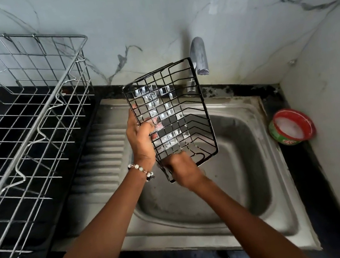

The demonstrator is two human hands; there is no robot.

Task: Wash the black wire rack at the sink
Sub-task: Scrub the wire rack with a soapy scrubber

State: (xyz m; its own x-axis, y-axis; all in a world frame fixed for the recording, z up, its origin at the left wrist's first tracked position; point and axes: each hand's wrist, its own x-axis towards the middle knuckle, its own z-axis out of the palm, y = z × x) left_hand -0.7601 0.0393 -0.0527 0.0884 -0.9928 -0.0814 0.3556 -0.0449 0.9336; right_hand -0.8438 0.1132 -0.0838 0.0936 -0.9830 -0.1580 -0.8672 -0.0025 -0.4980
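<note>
The black wire rack is held tilted on end over the steel sink, its open side facing right. Soap film fills several of its grid cells. My left hand, with a bead bracelet on the wrist, grips the rack's left edge, fingers curled through the wires. My right hand grips the rack's lower corner; whether it also holds a scrubber is hidden. The tap stands just behind the rack's top right corner, and I see no water running.
A large steel wire dish rack stands on the black counter at the left, beside the sink's ribbed drainboard. A red-rimmed green tub of white dish soap sits on the counter at the right. Marble wall rises behind.
</note>
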